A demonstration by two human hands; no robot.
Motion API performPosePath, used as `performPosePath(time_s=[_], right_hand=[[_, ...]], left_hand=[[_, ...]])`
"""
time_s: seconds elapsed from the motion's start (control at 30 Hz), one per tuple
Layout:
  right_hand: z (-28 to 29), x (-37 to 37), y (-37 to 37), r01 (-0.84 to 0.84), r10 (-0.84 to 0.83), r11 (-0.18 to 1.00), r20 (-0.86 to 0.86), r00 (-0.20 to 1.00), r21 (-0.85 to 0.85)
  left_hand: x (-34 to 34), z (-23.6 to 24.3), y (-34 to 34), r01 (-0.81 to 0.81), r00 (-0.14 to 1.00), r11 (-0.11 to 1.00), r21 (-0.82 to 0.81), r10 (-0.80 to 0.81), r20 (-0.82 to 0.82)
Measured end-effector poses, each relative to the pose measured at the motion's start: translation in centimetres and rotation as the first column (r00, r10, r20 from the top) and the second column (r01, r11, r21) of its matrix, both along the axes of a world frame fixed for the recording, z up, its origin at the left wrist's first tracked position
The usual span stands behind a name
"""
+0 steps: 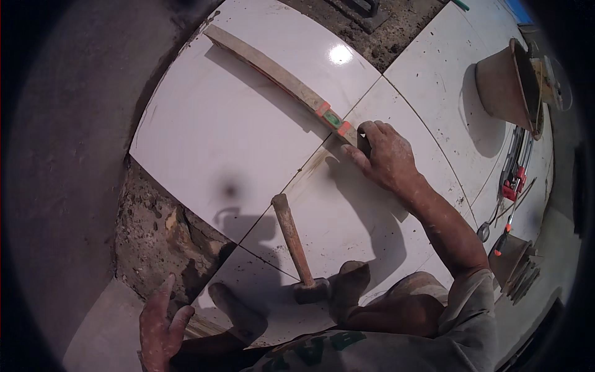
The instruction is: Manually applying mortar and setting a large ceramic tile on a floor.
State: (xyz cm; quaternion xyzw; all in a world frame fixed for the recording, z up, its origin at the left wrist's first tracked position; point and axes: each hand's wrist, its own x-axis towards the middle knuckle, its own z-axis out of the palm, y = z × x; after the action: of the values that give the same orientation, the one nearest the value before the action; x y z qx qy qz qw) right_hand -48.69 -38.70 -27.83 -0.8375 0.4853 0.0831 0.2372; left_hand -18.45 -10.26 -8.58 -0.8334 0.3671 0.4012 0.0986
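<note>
A long, dusty spirit level [273, 75] with a green vial spans a large white tile [204, 124] on a slant. My right hand [390, 154] pinches its near end between thumb and fingers, just past the joint with the neighbouring tile. Down at the lower left, my left hand [162, 325] holds nothing. Its index finger and thumb are spread apart beside a strip of rough ground. Between my feet and the level is a mallet [292, 239] with a wooden handle and a dark head, the head close to my foot.
Rough, broken ground [167, 229] borders the tile on the left, along a grey wall [68, 136]. More bare ground [393, 37] shows at the top. A tilted bucket [501, 84], a tile cutter [515, 164] and stacked tile pieces [525, 279] are on the right.
</note>
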Motion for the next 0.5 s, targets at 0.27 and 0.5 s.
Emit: performPosePath(time_s=[0.27, 0.5], right_hand=[[-0.2, 0.2, 0.0, -0.004, 0.004, 1.0, -0.009, 1.0, -0.011], [-1.3, 2.9, 3.4, 0.009, -0.006, 1.0, 0.221, 0.975, -0.013]], left_hand=[[0.9, -0.3, 1.2, 0.101, 0.995, 0.993, -0.063, -0.099, 0.031], [0.5, 1.2, 1.7, 0.067, 0.997, 0.995, -0.075, -0.065, 0.029]])
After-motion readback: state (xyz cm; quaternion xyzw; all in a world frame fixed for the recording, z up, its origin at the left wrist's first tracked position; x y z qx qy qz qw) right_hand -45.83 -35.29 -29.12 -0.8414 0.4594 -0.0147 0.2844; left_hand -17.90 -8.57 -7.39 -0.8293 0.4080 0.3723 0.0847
